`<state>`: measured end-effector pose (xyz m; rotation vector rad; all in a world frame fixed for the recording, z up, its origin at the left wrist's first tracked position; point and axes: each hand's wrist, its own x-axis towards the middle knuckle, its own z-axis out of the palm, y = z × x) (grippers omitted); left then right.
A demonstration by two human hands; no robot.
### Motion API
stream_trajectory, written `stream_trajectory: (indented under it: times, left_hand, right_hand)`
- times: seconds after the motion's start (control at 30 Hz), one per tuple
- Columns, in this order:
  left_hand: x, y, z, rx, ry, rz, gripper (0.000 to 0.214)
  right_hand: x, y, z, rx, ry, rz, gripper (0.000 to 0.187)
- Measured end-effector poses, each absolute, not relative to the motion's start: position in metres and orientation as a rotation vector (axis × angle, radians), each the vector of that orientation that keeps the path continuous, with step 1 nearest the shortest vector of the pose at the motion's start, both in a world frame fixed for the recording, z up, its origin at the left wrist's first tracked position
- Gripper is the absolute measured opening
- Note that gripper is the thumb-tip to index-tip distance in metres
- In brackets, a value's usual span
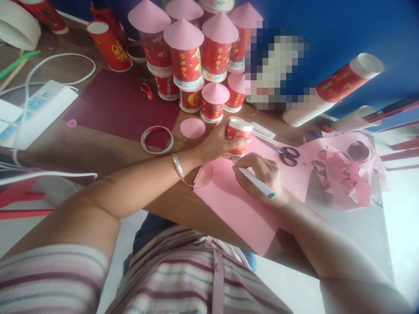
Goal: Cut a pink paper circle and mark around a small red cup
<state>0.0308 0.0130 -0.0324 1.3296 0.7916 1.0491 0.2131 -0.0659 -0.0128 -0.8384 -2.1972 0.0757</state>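
Note:
My left hand (218,144) is wrapped round a red paper cup (238,133) that stands upside down on a pink paper sheet (235,209). My right hand (262,176) pinches a white pen (257,183) with a teal end, its tip at the base of the cup. A silver bracelet (178,166) sits on my left wrist. A cut pink paper disc (192,128) lies just left of the cup.
Behind stand stacked red cups with pink cone lids (185,52). Scissors (286,153) lie right of the cup, pink scraps (347,174) further right. A tape ring (157,139), a power strip (36,109) with white cables and a rolled cup stack (340,83) also lie about.

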Motion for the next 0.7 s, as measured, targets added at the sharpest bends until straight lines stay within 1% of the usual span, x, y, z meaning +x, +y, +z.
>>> stream_trajectory:
  times: [0.2, 0.4, 0.7]
  left_hand:
    - [0.0307, 0.014, -0.0356, 1.318, 0.783, 1.031, 0.053]
    - [0.0313, 0.0124, -0.0331, 1.305, 0.804, 1.043, 0.043]
    - [0.0318, 0.0126, -0.0337, 1.313, 0.794, 1.047, 0.046]
  right_hand:
    - [0.2127, -0.0661, -0.0134, -0.852, -2.186, 0.052, 0.019]
    - [0.2125, -0.0667, -0.0131, -0.864, -2.177, 0.032, 0.017]
    - [0.2115, -0.0656, -0.0145, -0.851, -2.19, 0.057, 0.018]
